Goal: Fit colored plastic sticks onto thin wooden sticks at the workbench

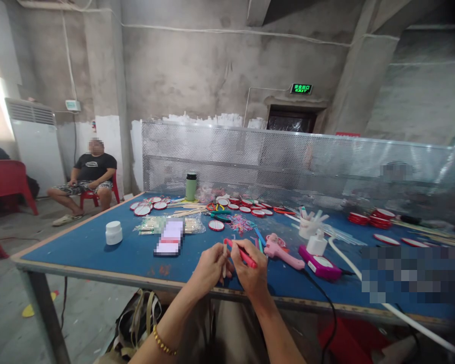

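In the head view both my hands meet above the table's front edge. My left hand (211,265) is closed round a narrow wooden stick (224,263), held upright. A red pen-like tool (247,257) is gripped in my right hand (252,273), its end close to the top of the stick; its exact kind cannot be made out. Just right of my hands lie a pink glue gun (282,253) and a blue-handled tool (259,236). A phone (170,237) rests on the table to the left, beside a plastic bag of sticks (195,223).
The blue table (79,253) holds a white jar (114,233), a green bottle (190,187), red-rimmed discs (142,210), colourful small pieces (241,223), a white bottle (317,243) and a purple box (320,263). A white hose (351,265) crosses at right. A seated person (94,169) is at far left.
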The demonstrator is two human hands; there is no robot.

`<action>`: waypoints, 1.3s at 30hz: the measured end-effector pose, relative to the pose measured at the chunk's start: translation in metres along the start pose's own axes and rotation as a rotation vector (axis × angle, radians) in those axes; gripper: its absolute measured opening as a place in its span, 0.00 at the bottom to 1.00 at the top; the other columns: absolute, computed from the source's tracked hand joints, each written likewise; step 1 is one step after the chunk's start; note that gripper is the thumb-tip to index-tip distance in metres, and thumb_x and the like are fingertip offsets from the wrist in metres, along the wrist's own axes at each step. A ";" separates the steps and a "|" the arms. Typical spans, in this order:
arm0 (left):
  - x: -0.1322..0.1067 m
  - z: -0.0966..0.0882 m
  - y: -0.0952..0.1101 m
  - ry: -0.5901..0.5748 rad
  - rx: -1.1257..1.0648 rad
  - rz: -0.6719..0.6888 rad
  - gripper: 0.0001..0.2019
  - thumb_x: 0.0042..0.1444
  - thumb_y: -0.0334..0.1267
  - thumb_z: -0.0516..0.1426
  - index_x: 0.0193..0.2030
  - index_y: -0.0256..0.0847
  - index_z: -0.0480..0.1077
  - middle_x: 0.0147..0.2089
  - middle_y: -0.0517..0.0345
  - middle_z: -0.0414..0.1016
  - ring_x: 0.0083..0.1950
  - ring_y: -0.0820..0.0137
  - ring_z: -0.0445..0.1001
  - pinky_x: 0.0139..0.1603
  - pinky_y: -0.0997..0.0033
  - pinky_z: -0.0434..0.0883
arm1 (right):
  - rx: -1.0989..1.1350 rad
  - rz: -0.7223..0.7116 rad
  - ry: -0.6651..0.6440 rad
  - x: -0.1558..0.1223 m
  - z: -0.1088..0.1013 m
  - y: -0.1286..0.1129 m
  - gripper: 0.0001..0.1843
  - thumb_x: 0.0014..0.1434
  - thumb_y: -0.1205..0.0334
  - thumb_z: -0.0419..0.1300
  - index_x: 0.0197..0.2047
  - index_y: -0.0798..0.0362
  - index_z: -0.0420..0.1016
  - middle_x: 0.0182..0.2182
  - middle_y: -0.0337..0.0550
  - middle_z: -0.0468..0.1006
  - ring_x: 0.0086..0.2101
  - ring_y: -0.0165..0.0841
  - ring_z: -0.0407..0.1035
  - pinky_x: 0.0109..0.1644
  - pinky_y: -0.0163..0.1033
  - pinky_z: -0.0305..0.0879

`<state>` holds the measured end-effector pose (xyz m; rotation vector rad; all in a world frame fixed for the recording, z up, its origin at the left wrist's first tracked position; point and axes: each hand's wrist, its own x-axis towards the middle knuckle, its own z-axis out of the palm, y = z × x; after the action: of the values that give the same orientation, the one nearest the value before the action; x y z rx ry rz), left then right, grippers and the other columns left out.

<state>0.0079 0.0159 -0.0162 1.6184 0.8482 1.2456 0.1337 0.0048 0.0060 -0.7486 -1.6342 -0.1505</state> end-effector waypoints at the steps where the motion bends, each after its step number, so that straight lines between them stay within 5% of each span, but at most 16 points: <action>1: 0.000 0.000 0.000 0.000 0.003 0.003 0.16 0.61 0.52 0.50 0.33 0.40 0.62 0.22 0.61 0.71 0.17 0.76 0.65 0.15 0.79 0.62 | -0.001 -0.001 -0.001 0.000 0.000 0.000 0.09 0.64 0.67 0.55 0.32 0.53 0.72 0.25 0.38 0.74 0.26 0.28 0.69 0.33 0.32 0.66; 39: -0.002 0.000 0.008 -0.019 -0.055 -0.019 0.21 0.59 0.57 0.52 0.36 0.39 0.64 0.23 0.60 0.71 0.19 0.75 0.65 0.17 0.77 0.63 | 0.011 0.041 -0.014 -0.003 -0.002 -0.001 0.10 0.64 0.65 0.55 0.31 0.53 0.73 0.25 0.38 0.75 0.25 0.29 0.69 0.32 0.33 0.66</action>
<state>0.0072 0.0109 -0.0097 1.5725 0.8090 1.2275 0.1347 0.0018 0.0042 -0.7762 -1.6306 -0.1070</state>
